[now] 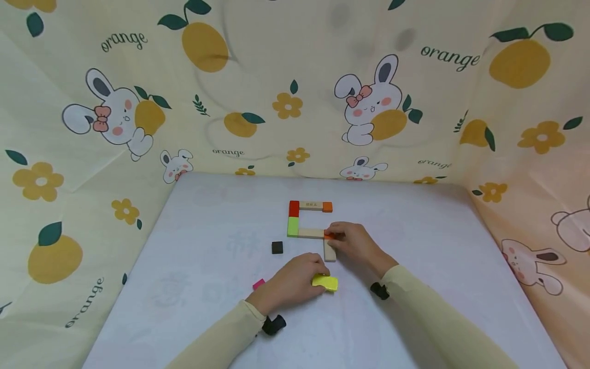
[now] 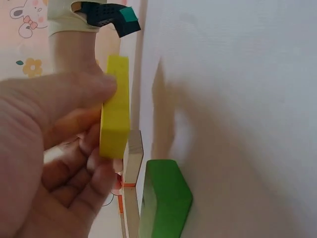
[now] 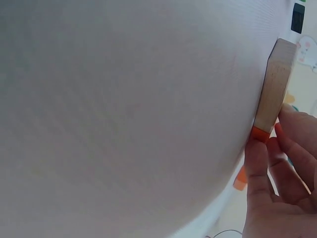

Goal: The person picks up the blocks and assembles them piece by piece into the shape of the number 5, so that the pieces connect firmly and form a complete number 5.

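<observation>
My left hand [image 1: 295, 282] pinches a yellow block [image 1: 325, 283] between thumb and fingers; in the left wrist view it is raised off the tabletop. My right hand [image 1: 357, 243] holds the near wooden block [image 1: 330, 252] where it meets an orange block [image 1: 327, 234], which the fingers partly cover. In the right wrist view, the thumb lies by the wooden block [image 3: 275, 89] and a fingertip by its orange end [image 3: 260, 134]. Joined to these are a wooden block [image 1: 310, 233], a light green block [image 1: 293, 227], a red block [image 1: 294, 208], another wooden block [image 1: 311, 205] and an orange cube [image 1: 328, 207].
A black cube [image 1: 277, 247] sits left of the row. Behind the left wrist a pink block [image 1: 258, 283] partly shows. A green block [image 2: 166, 201] stands close below the left hand in its wrist view. Patterned cloth [image 1: 286, 143] rises behind the white tabletop [image 1: 198, 282].
</observation>
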The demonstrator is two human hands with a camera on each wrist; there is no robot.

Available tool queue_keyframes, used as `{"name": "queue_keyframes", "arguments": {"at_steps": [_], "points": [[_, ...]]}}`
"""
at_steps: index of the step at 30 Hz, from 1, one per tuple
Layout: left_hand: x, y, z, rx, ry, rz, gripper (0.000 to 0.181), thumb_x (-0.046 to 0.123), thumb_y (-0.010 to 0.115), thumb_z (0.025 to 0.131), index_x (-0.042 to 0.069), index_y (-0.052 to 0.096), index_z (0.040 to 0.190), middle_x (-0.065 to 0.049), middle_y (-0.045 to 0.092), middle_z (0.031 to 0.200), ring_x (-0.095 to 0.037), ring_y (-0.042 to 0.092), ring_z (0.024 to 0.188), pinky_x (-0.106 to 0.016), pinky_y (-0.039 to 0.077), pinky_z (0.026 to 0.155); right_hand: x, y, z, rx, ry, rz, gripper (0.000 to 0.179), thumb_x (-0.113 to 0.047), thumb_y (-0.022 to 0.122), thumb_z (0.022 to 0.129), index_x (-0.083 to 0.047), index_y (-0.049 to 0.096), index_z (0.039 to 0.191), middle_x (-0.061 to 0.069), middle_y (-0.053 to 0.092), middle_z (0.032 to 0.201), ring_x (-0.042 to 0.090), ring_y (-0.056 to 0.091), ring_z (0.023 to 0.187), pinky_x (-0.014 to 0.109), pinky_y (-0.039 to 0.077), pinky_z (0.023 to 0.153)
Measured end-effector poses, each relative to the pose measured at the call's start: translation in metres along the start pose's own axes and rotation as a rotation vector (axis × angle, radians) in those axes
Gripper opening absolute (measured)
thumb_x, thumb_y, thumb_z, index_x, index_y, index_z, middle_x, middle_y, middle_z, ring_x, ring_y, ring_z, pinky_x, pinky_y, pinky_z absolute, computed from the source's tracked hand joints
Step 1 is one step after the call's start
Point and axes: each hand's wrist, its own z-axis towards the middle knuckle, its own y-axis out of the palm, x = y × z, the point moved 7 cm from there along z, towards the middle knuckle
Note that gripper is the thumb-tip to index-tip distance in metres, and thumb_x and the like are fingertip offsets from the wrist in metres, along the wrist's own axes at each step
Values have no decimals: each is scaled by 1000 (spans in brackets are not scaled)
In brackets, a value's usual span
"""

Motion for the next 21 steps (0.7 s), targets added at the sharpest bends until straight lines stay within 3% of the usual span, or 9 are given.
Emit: {"name": "queue_keyframes", "arguments": {"at_steps": [5,12,21], "points": [[-7,-3,4,80,-123,-45,30,25,86,95,13,81,122,6,67,112,-9,60,102,-24,54,94,0,0,-1,-6,4,-6,33,-12,83,98,-10,79,131,11,70,138,28,67,124,46,56,104],[-10,-7,5,137,-185,-78,33,23,86,95,9,80,125,3,67,111,-10,59,98,-26,54,91,-1,-1,1,-12,16,-3,34,-12,83,98,-10,78,132,12,69,141,31,66,128,47,55,106],[-14,-4,8,141,-252,-42,35,27,89,93,12,81,124,4,67,108,-10,59,95,-27,55,88,2,1,1,-11,33,2,35,-12,83,98,-10,79,132,9,70,138,28,67,123,46,55,105]]}}
